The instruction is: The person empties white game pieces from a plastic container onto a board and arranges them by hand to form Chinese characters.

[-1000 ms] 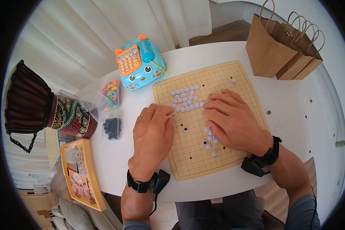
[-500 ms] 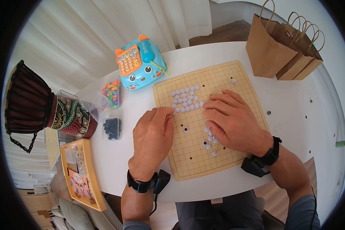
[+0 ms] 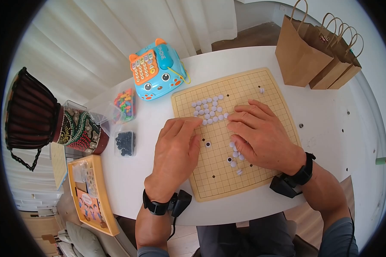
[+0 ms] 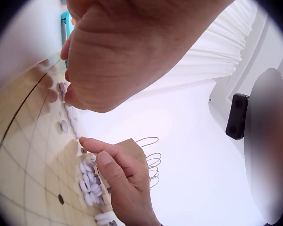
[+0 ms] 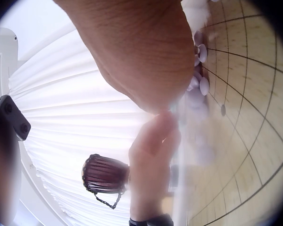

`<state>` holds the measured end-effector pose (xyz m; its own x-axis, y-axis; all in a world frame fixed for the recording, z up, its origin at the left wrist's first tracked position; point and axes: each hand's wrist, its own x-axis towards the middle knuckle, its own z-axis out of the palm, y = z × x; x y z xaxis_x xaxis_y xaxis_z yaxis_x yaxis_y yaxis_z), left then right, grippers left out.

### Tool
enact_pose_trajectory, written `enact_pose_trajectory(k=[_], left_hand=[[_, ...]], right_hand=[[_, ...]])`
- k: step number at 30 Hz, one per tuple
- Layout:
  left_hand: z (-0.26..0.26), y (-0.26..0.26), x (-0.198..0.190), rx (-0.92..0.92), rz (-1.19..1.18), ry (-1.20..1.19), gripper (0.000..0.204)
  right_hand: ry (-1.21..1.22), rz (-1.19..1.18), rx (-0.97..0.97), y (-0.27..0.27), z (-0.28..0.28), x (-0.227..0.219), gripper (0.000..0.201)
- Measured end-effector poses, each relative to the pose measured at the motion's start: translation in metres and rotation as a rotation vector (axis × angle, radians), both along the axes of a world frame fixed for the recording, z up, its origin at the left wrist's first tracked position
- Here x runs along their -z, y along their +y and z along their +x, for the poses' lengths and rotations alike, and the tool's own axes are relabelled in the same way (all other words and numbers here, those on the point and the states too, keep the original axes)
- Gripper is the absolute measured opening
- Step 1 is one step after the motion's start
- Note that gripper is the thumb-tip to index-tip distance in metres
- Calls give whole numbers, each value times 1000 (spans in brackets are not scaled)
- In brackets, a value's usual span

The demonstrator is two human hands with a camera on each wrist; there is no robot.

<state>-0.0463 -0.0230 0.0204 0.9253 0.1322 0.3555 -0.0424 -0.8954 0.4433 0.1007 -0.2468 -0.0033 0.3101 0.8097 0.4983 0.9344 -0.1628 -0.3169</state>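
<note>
My left hand (image 3: 173, 152) lies low over the pale, smooth board (image 3: 221, 184), its corners rounded and its surface ruled with thin dark grid lines. The fingers stretch out side by side, loosely bent at the knuckles, with the thumb apart from them, and their tips reach the left end of the bottom row of white stones (image 3: 207, 111). Whether a stone is under those tips I cannot tell. My right hand (image 3: 266, 139) is relaxed and open, fingers a little spread, the index tip just beside the row's right end, and I see nothing gripped in it.

The stones are small, round and smooth, with domed faces; they sit close together in rows on the board's upper left part. A looser cluster (image 3: 235, 154) lies beside and below my right thumb, and some of its stones lean on others.

On the white worktop (image 3: 154, 197), left of the board, a clear plastic box holds dark pieces (image 3: 125, 143). Beyond it stand a glossy blue toy phone (image 3: 162, 81) with an orange keypad and, at the far right, creased brown paper bags (image 3: 302, 55).

Compared with the earlier frame, my left hand has shifted right, and its fingertips now cover the row's leftmost stones, which showed before. My right hand has stayed put.
</note>
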Motion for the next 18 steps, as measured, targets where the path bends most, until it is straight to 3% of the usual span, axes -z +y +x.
enact_pose_trajectory(k=[18], left_hand=[[-1, -1, 0, 5, 9, 23, 36]], right_hand=[[3, 6, -6, 0, 0, -1, 20]])
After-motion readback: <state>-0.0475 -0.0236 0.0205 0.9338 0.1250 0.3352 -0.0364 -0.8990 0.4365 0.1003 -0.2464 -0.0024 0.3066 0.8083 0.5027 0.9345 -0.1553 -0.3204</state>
